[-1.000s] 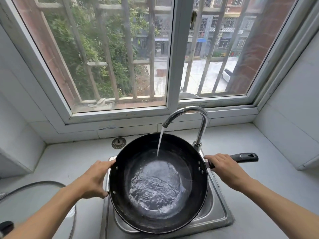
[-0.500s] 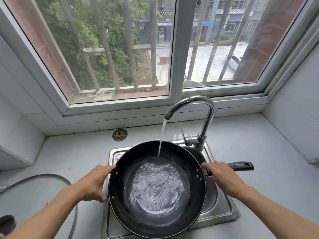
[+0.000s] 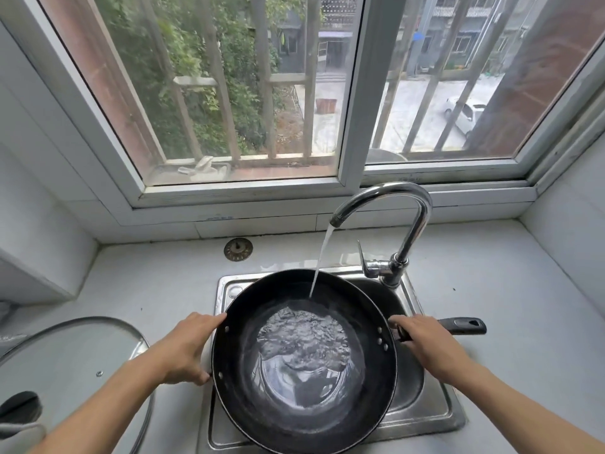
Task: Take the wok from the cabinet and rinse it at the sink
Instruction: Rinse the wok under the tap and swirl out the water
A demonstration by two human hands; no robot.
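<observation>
wok [image 3: 304,365] over sink [image 3: 422,401] | left hand [image 3: 186,348] fingers curl round rim | right hand [image 3: 422,342] grips handle | more water pooled than before, rinse underway

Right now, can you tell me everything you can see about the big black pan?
The wok is round, wide and shallow, black all over, and looks like dark metal, with rivets on both sides. A long black handle sticks out to the right. It is held over the steel sink. Water from the faucet lands near its far edge and pools, rippling, in the bottom. The left hand grips its left rim, and the right hand grips the handle near the bowl.
</observation>
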